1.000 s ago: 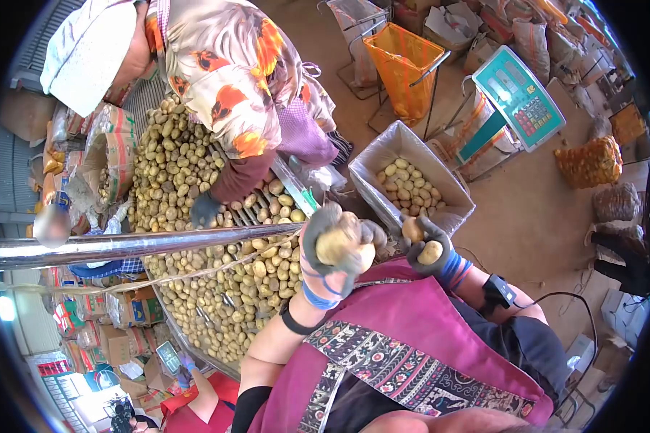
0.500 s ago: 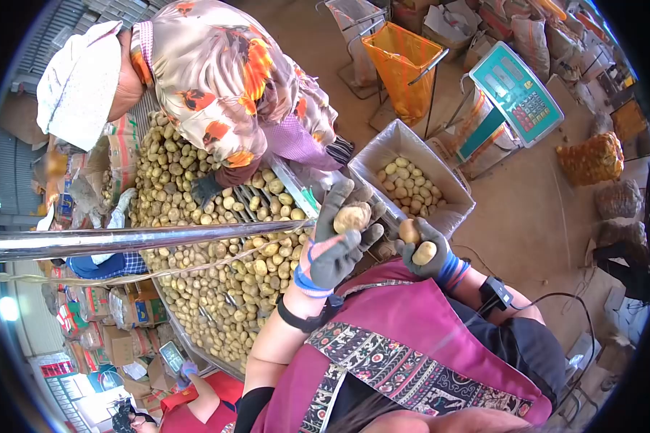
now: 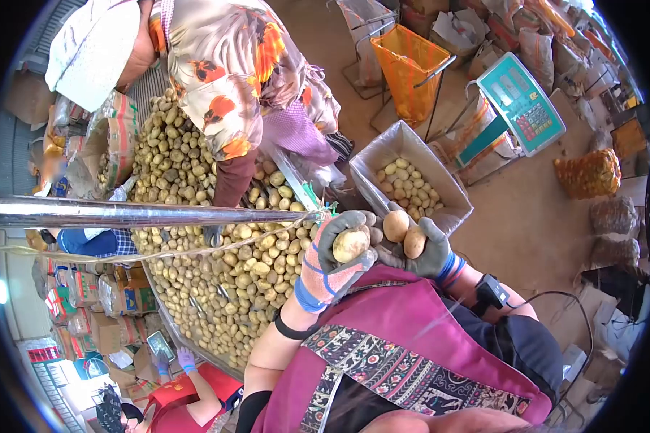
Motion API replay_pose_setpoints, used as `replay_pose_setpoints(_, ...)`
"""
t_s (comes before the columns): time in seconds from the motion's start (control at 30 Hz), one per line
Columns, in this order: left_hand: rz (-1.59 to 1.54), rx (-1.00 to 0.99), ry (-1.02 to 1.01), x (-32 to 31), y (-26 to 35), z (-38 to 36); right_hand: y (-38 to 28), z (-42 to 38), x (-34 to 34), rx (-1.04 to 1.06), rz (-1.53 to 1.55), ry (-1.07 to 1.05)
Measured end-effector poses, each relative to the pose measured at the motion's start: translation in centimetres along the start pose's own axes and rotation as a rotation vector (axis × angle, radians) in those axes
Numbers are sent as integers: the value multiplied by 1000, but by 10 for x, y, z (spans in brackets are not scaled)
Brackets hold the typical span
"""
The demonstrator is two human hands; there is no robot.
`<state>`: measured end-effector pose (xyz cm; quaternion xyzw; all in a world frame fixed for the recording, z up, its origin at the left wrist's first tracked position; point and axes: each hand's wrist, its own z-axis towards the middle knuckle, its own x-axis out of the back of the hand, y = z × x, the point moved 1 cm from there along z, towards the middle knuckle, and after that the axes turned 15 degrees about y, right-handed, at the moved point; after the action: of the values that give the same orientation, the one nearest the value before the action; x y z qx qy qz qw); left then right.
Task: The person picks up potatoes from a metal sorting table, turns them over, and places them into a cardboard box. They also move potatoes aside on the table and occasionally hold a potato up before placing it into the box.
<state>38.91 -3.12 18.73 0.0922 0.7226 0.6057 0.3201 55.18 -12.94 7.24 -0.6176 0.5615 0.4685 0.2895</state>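
My left hand, in a grey-palmed work glove, cups a large potato with the fingers curled round it. Close by on the right, my gloved right hand holds two smaller potatoes, a round potato and a browner potato, side by side against the palm. The hands are almost together in front of my chest. Beyond them stands a lined box with pale potatoes inside. Left of my hands spreads a sloping bed of many loose potatoes.
A metal pole crosses above the potatoes and ends near my left hand. Across the bed a person in a flowered top bends over. An orange bag on a frame and a scale display stand beyond the box.
My hands have come closer together, and the left has turned and lowered slightly. The two potatoes in my right hand have shifted. The person opposite has moved an arm down over the potatoes.
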Motion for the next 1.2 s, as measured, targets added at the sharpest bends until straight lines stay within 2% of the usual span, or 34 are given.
replay_pose_setpoints(0.07, 163, 71, 72, 10, -8, -7, 2, -2, -16, -55, -5, -31)
replay_pose_setpoints(0.1, 405, -70, 20, 13, -12, -6, 5, -1, -22, -61, -11, -30)
replay_pose_setpoints(0.13, 769, -413, -108, 14, -13, 1, 8, 0, -28, -37, -28, -31)
replay_pose_setpoints(0.2, 1178, -525, -217, 9, -17, 3, 10, 2, -30, -25, -54, -29)
replay_pose_setpoints(0.27, 1167, -469, -204, 24, -36, 0, 9, 11, -21, -6, -91, 10)
replay_pose_setpoints(0.3, 1034, -424, -160, 28, -38, 0, 10, 16, -20, -97, -111, -138)
replay_pose_setpoints(0.33, 900, -376, -115, 31, -38, -1, 11, 15, -19, -106, -115, -135)
replay_pose_setpoints(0.4, 933, -356, -75, 34, -36, -2, 15, 13, -22, -150, -104, 63)
replay_pose_setpoints(0.43, 981, -290, -71, 34, -39, 0, 16, 18, -15, -218, -114, -75)
replay_pose_setpoints(0.47, 1028, -226, -68, 35, -41, 1, 15, 19, -17, -230, -121, -75)
replay_pose_setpoints(0.53, 1040, -241, -47, 43, -46, 2, 13, 23, -22, -202, -427, -183)
replay_pose_setpoints(0.57, 1025, -235, -34, 46, -45, 1, 14, 23, -14, -211, -399, -78)
replay_pose_setpoints(0.6, 1009, -227, -21, 48, -45, 0, 16, 23, -19, -217, -403, -78)
replay_pose_setpoints(0.63, 1065, -326, 16, 47, -43, -3, 18, 21, -27, -214, -391, -99)
replay_pose_setpoints(0.67, 1065, -325, 20, 45, -40, -7, 22, 19, -35, -209, -379, -120)
replay_pose_setpoints(0.7, 1032, -390, 100, 43, -35, -10, 25, 17, -39, -195, -314, -26)
replay_pose_setpoints(0.73, 998, -454, 182, 41, -30, -12, 23, 21, -37, -200, -316, -26)
replay_pose_setpoints(0.8, 983, -521, 207, 45, -25, -15, 16, 31, -26, -301, -200, -26)
replay_pose_setpoints(0.87, 791, -456, 300, 53, -25, -20, 15, 37, -22, -325, -123, 29)
replay_pose_setpoints(0.9, 558, -242, 329, 53, -24, -22, 15, 39, -23, -339, -131, -8)
replay_pose_setpoints(0.93, 439, -172, 321, 52, -18, -21, 14, 40, -25, -351, -139, -47)
replay_pose_setpoints(0.97, 515, -174, 265, 52, -16, -19, 11, 36, -30, -315, -285, -37)
replay_pose_setpoints(1.0, 590, -176, 208, 51, -16, -18, 13, 34, -33, -321, -287, -35)
replay_pose_setpoints(1.07, 842, -311, 70, 43, -21, -15, 17, 33, -36, -269, -416, 4)
replay_pose_setpoints(1.13, 870, -270, 54, 42, -20, -13, 13, 43, -27, -250, -439, -43)
replay_pose_setpoints(1.2, 665, -256, 169, 48, -24, -15, 8, 45, -20, -380, -181, 75)
